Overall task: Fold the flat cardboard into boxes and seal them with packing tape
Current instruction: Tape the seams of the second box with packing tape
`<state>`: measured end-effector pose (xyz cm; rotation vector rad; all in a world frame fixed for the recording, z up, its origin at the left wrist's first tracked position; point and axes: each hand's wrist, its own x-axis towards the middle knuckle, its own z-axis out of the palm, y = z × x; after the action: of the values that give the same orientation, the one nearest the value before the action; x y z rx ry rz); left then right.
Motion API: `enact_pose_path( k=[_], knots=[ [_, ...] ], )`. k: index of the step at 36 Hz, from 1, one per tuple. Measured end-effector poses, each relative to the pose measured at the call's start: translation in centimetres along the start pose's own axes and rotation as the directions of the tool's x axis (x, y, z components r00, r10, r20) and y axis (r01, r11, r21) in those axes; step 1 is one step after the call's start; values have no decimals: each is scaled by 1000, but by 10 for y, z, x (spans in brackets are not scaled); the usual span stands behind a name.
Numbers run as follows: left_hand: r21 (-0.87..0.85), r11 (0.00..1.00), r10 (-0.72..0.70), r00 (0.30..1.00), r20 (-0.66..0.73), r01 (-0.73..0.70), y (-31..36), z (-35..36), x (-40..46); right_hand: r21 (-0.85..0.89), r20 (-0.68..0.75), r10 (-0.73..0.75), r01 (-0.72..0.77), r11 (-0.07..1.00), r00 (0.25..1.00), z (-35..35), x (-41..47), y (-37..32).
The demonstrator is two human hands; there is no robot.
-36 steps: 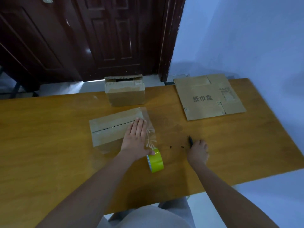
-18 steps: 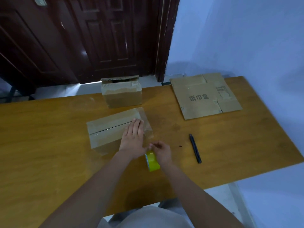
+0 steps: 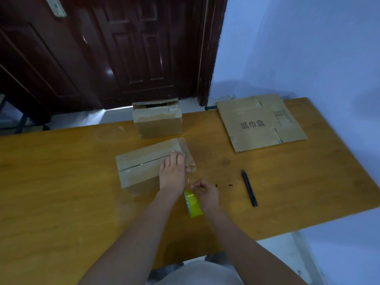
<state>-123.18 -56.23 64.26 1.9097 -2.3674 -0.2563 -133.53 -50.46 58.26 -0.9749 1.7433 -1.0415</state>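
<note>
A folded cardboard box (image 3: 144, 163) lies on the wooden table (image 3: 61, 182), its top flaps meeting along a taped seam. My left hand (image 3: 172, 171) presses flat on the box's right end, fingers straight. A strip of clear tape runs from that end down to a yellow-green tape roll (image 3: 193, 203) standing on the table. My right hand (image 3: 204, 192) sits just right of the roll and pinches the clear tape strip between thumb and fingertips. A flat cardboard sheet (image 3: 261, 122) with printed characters lies at the back right.
A second folded box (image 3: 157, 120) stands at the table's far edge. A black utility knife (image 3: 249, 188) lies right of my hands, with small dark specks (image 3: 229, 184) beside it. Behind the table are a dark wooden door (image 3: 123, 48) and a blue wall (image 3: 308, 48).
My right hand left the black knife on the table and moved left to the tape roll, where it now pinches the tape strip. The left hand stayed pressed on the box.
</note>
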Motion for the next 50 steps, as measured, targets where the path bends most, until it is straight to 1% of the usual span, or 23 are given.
enact_pose_path(
  k=[5,9,10,12,16,23,27,29,35,42,45,48,50],
  knots=[
    [10,1000,-15,1000,-25,15,2,2,2,-40,-10,-30,30,999,1000,-4,-10,6],
    [83,996,16,1000,6,-17,0,4,1,-54,9,-28,28,998,1000,-5,-14,8],
    [93,995,25,1000,-13,-24,-1,4,1,-61,9,-25,25,998,1000,-5,-13,7],
    [124,991,60,995,-80,-50,-4,7,2,-72,8,-12,13,997,1000,-3,-11,4],
    [155,984,113,985,-129,-92,-10,6,4,-94,28,-4,7,996,1000,-4,-11,0],
    [130,970,218,970,-109,-204,-23,0,6,-140,37,20,-15,990,999,-7,-9,-1],
    [108,968,233,971,-57,-226,-27,-12,5,-154,41,27,-21,988,999,-6,-8,-4],
    [64,968,244,970,14,-244,-26,-14,6,-161,45,31,-23,987,998,-6,-8,-6],
    [-8,954,299,954,22,-299,-41,-23,1,-152,4,45,-44,987,999,-13,-6,-10],
    [23,897,441,897,32,-441,-68,-26,-7,-84,-60,88,-93,992,994,-28,4,-12],
    [-26,884,468,882,64,-467,-73,-26,-8,-131,-59,72,-79,988,996,-37,8,-19],
    [-102,895,445,885,138,-434,-75,-30,-4,-215,-45,5,-15,976,999,-47,15,-25],
    [-148,902,426,888,173,-405,-75,-34,-1,-275,-30,-13,4,962,999,-53,20,-29]
  ],
)
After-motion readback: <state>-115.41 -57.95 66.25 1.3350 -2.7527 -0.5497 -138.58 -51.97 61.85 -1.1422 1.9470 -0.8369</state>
